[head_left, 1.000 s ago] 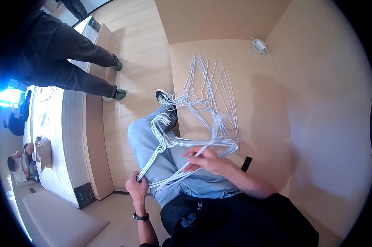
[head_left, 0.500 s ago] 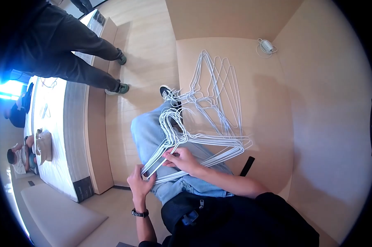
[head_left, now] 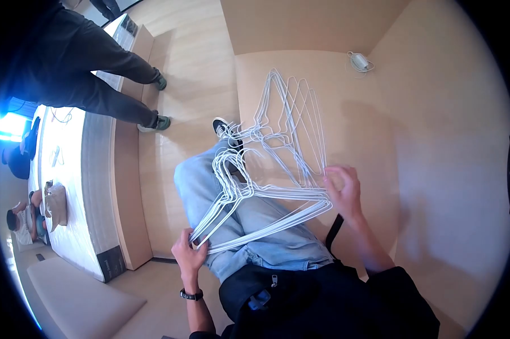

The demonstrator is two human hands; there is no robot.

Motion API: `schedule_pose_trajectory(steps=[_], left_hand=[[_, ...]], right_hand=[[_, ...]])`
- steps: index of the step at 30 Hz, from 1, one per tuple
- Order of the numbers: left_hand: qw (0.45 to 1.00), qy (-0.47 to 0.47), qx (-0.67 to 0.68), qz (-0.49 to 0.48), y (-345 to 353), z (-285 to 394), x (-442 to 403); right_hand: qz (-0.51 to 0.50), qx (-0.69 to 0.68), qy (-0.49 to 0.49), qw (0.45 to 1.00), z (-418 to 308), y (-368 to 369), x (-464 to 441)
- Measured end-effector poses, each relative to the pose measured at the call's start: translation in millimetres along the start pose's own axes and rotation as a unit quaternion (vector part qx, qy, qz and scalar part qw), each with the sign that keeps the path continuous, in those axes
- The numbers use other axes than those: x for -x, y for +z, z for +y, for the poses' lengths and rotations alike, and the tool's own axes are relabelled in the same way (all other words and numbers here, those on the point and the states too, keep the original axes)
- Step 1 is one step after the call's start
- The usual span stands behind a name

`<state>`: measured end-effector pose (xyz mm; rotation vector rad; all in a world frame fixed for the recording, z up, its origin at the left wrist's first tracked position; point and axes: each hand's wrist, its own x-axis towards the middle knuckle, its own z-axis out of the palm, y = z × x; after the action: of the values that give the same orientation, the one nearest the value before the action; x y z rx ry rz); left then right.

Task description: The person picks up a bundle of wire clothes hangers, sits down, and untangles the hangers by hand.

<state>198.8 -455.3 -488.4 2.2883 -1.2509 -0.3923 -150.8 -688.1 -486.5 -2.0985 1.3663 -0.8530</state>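
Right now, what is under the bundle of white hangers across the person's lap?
Light-blue jeans show between the wires of the white hangers, and a tan surface behind their right end. Whatever lies directly under the left hand is covered.

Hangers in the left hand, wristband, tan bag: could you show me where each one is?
Hangers (head_left: 277,226), head view: on the bundled bottom bars.
Wristband (head_left: 191,295), head view: on the middle of the dark band.
Bag (head_left: 56,204), head view: on the middle of its side.
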Motion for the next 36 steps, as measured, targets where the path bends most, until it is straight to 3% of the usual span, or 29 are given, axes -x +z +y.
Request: schedule_pose_trajectory(steps=[2,3,4,5,9,11,18,26,29,36], left_hand=[[1.000,0.003,0.002,-0.001,0,0,0],[1.000,0.004,0.002,0.002,0,0,0],[1.000,0.005,0.003,0.005,0,-1,0],[1.000,0.004,0.002,0.005,0,-1,0],[1.000,-0.006,0.004,0.008,0,-1,2],[1.000,-0.011,0.008,0.010,2,-1,3],[0.999,-0.018,0.023,0.015,3,-2,4],[0.999,0.004,0.018,0.027,4,-4,4],[1.000,-0.001,0.018,0.023,3,-3,4],[0.999,0.008,0.006,0.030,2,-2,5]], right_hand=[[-0.032,-0.048,0.091,0.994,28,-4,2],[-0.030,-0.047,0.092,0.994,35,-5,5],[-0.108,-0.237,0.230,0.938,38,-6,7],[-0.180,-0.413,0.354,0.820,39,-6,10],[-0.202,-0.433,0.323,0.817,35,-6,13],[-0.168,-0.499,0.284,0.801,35,-7,12],[-0.133,-0.514,0.267,0.804,17,-20,9],[-0.140,-0.470,0.198,0.849,14,-19,19],[-0.153,-0.405,0.192,0.881,24,-13,23],[-0.161,-0.372,0.248,0.880,31,-10,25]])
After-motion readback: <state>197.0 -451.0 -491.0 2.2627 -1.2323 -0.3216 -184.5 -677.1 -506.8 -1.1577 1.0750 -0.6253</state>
